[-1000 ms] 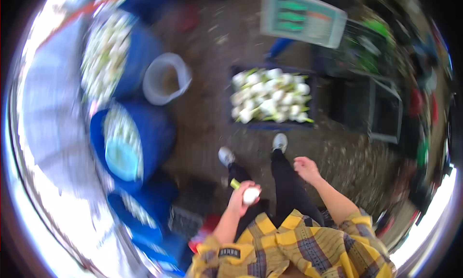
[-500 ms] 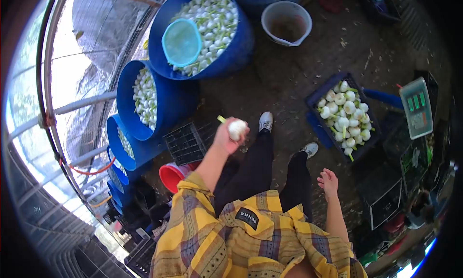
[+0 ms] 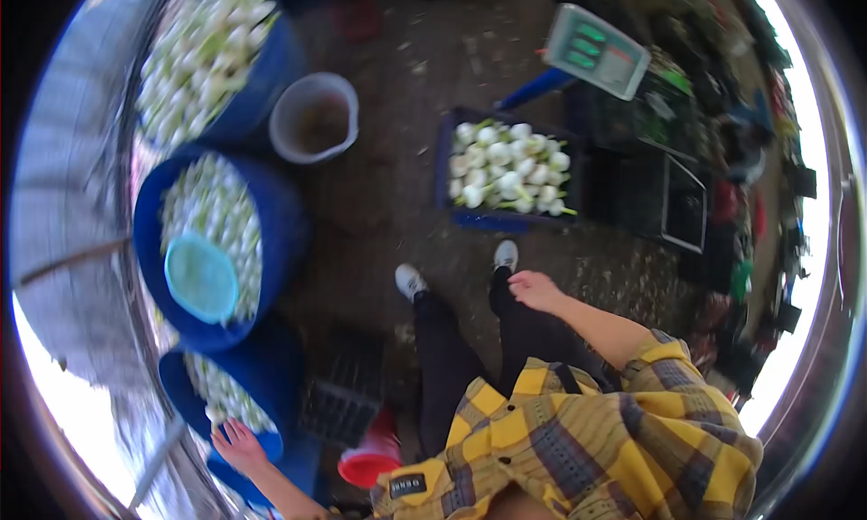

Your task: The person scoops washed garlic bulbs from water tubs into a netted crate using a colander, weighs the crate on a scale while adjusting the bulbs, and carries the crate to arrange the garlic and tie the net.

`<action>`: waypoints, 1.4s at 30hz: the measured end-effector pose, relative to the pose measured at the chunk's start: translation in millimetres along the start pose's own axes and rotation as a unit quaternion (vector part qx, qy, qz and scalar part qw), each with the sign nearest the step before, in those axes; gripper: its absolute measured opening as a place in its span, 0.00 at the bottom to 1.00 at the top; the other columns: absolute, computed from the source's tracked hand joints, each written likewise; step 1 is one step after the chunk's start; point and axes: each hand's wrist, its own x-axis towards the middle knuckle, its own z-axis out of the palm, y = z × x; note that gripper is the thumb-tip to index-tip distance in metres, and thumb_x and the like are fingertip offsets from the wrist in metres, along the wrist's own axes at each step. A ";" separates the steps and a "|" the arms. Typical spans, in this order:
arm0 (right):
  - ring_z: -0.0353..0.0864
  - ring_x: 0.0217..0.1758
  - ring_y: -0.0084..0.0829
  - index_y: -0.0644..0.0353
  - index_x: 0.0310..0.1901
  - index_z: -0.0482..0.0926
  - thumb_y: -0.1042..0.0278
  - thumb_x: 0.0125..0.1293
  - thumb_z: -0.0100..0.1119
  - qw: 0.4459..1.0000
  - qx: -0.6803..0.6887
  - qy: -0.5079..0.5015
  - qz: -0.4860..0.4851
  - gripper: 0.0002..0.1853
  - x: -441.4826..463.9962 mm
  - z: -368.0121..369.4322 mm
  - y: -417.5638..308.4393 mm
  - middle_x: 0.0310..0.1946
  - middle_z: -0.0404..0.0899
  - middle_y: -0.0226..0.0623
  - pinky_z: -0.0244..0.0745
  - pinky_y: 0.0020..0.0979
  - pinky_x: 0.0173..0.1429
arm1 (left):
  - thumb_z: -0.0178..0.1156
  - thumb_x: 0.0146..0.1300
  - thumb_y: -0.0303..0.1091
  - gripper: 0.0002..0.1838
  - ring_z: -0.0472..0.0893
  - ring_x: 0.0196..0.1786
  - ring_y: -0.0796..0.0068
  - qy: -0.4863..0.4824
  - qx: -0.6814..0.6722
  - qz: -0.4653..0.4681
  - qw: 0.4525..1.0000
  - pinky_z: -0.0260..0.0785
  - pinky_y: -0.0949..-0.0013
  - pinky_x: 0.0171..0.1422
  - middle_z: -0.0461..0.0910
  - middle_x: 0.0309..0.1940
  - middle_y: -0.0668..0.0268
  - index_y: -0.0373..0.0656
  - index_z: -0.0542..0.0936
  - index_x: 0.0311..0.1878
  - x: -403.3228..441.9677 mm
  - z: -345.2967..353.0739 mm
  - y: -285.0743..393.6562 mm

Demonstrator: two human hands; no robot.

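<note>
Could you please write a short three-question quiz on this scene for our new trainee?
1. True or false: the left hand is nearer to the row of blue tubs than the right hand is.

2. Which thing sits on the white bulbs in one of those tubs?
a) a red bucket
b) a light-blue basin
c) a black tray

3. Fill in the missing colour: beyond the crate of bulbs, the readouts on the display panel glow ____.

Key: 1 true; 2 b; 3 green.
</note>
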 end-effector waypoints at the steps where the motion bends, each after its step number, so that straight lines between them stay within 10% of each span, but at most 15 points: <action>1: 0.81 0.46 0.38 0.58 0.50 0.78 0.58 0.62 0.54 1.000 -0.002 -0.010 -0.007 0.18 -7.3 2.7 -7.8 0.41 0.83 0.41 0.74 0.34 0.54 | 0.55 0.65 0.47 0.30 0.70 0.61 0.62 -0.071 0.050 -0.016 0.996 0.70 0.66 0.57 0.58 0.68 0.56 0.46 0.63 0.67 0.1 5.1 -13.6; 11: 0.81 0.48 0.39 0.57 0.48 0.79 0.57 0.61 0.54 0.995 0.054 0.069 0.045 0.17 -17.0 -28.0 52.1 0.40 0.83 0.42 0.73 0.35 0.55 | 0.59 0.61 0.28 0.28 0.77 0.52 0.60 -0.704 0.103 0.010 0.703 0.70 0.59 0.58 0.71 0.55 0.55 0.42 0.63 0.65 -294.2 297.3 -140.7; 18: 0.81 0.46 0.42 0.56 0.43 0.80 0.60 0.61 0.51 0.990 0.037 0.119 0.063 0.14 -10.3 -54.0 133.2 0.39 0.82 0.43 0.75 0.37 0.53 | 0.59 0.59 0.20 0.33 0.76 0.43 0.66 -0.896 -0.055 -0.040 0.440 0.71 0.55 0.55 0.68 0.47 0.62 0.63 0.65 0.64 -444.9 362.2 -142.0; 31: 0.80 0.50 0.44 0.57 0.50 0.76 0.56 0.60 0.57 0.972 -0.024 0.235 -0.001 0.19 140.8 -136.4 162.6 0.45 0.81 0.43 0.73 0.41 0.55 | 0.60 0.61 0.23 0.25 0.79 0.44 0.64 -0.839 0.084 -0.220 0.490 0.68 0.50 0.56 0.69 0.46 0.64 0.58 0.72 0.59 -499.3 354.0 -245.2; 34: 0.77 0.54 0.45 0.55 0.57 0.70 0.53 0.60 0.57 0.970 -0.076 0.229 0.042 0.25 180.4 -150.0 142.4 0.51 0.77 0.44 0.72 0.43 0.57 | 0.59 0.64 0.36 0.14 0.76 0.47 0.61 -0.843 -0.063 -0.247 0.473 0.62 0.50 0.63 0.69 0.49 0.60 0.65 0.76 0.51 -494.0 350.7 -297.8; 39: 0.74 0.59 0.47 0.53 0.63 0.63 0.47 0.57 0.59 0.971 -0.060 0.185 0.138 0.35 233.1 -151.8 121.6 0.56 0.75 0.48 0.69 0.43 0.61 | 0.56 0.62 0.30 0.07 0.83 0.42 0.60 -0.732 0.130 -0.365 0.560 0.71 0.55 0.53 0.83 0.35 0.57 0.36 0.80 0.35 -494.3 354.5 -301.1; 42: 0.75 0.58 0.46 0.52 0.61 0.64 0.48 0.57 0.57 0.973 -0.059 0.163 0.154 0.32 249.5 -147.7 126.3 0.55 0.75 0.47 0.71 0.43 0.59 | 0.56 0.65 0.36 0.07 0.81 0.43 0.59 -0.763 0.063 -0.312 0.563 0.67 0.53 0.57 0.79 0.40 0.55 0.46 0.79 0.39 -493.5 353.5 -315.7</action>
